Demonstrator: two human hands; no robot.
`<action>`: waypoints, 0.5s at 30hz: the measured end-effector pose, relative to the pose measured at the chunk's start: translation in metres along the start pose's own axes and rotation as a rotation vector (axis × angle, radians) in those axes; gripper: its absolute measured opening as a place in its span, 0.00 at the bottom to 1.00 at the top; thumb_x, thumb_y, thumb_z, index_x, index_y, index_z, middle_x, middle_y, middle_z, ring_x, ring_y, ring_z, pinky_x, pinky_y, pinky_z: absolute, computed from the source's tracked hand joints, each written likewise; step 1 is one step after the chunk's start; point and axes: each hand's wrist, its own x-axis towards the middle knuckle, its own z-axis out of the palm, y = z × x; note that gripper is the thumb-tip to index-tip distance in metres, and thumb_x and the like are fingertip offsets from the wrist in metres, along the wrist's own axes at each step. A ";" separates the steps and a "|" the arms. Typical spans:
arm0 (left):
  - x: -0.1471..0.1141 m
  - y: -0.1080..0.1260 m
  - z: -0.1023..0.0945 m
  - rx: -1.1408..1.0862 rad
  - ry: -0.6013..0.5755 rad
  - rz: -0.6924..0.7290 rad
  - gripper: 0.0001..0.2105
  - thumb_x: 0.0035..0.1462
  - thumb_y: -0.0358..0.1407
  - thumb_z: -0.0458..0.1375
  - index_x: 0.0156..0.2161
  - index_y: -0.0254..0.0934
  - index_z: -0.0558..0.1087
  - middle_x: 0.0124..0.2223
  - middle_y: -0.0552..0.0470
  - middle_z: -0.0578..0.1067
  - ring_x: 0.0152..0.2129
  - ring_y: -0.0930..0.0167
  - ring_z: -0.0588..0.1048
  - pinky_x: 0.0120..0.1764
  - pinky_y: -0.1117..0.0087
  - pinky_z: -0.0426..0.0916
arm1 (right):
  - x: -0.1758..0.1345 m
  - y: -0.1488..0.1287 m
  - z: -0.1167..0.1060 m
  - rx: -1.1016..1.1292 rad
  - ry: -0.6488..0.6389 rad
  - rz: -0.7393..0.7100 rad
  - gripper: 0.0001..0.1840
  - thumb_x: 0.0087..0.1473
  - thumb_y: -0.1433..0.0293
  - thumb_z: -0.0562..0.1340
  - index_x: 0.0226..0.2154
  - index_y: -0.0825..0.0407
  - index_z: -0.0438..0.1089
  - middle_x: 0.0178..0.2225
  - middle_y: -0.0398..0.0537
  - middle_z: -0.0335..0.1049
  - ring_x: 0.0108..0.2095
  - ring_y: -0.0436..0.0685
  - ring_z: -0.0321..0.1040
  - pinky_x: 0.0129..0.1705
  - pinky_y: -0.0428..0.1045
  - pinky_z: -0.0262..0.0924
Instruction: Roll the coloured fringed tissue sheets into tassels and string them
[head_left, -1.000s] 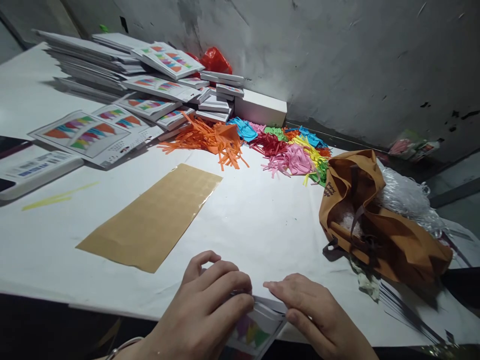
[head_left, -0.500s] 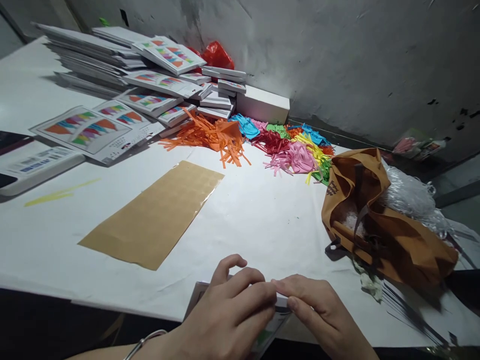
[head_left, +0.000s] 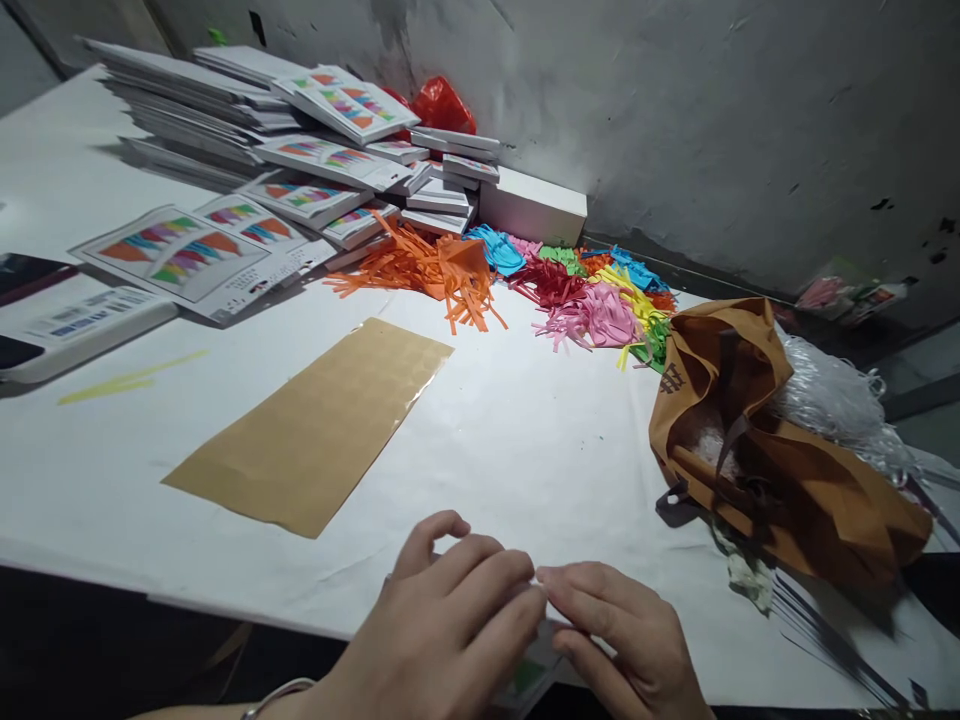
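At the table's near edge, both my hands close around a flat printed box (head_left: 527, 676), with a patch of green showing below my fingers. My left hand (head_left: 457, 620) lies over its top with bent fingers, covering most of it. On the other side, my right hand (head_left: 626, 635) pinches the box's edge between thumb and fingers, the fingertips of both hands almost meeting. Beyond them a tan sheet (head_left: 315, 430) with a shiny edge lies flat. Orange fringed paper tassels (head_left: 427, 265) and other coloured tassels (head_left: 592, 305) are heaped farther back.
Stacks of printed flat boxes (head_left: 330, 160) and a white box (head_left: 532, 205) stand along the wall. At the left lies a white-and-dark box (head_left: 90, 325). An open brown bag (head_left: 750, 440) sits at the right, with clear plastic strands (head_left: 832, 390) behind it.
My hands and the box have shifted slightly left. The box's left corner, visible before, is now mostly covered by my left hand. My right thumb has dropped a little lower.
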 end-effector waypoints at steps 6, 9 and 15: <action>-0.012 -0.025 -0.021 -0.049 -0.221 -0.011 0.13 0.69 0.30 0.48 0.50 0.41 0.73 0.38 0.52 0.78 0.29 0.69 0.72 0.37 0.66 0.59 | -0.001 -0.005 0.013 -0.001 0.140 0.043 0.19 0.64 0.75 0.59 0.56 0.46 0.71 0.44 0.49 0.80 0.43 0.53 0.78 0.44 0.45 0.74; -0.014 -0.032 -0.024 -0.067 -0.229 -0.016 0.13 0.67 0.27 0.50 0.51 0.41 0.73 0.39 0.52 0.79 0.28 0.69 0.71 0.31 0.68 0.58 | -0.003 -0.001 0.017 -0.001 0.115 0.071 0.22 0.63 0.75 0.61 0.58 0.45 0.70 0.48 0.49 0.78 0.47 0.55 0.77 0.47 0.47 0.74; -0.019 -0.039 -0.031 -0.198 -0.067 -0.056 0.08 0.67 0.32 0.57 0.48 0.39 0.77 0.41 0.47 0.80 0.31 0.69 0.76 0.33 0.70 0.66 | -0.006 0.002 0.035 -0.055 0.288 0.148 0.13 0.64 0.70 0.62 0.49 0.43 0.78 0.42 0.47 0.80 0.41 0.55 0.80 0.43 0.44 0.74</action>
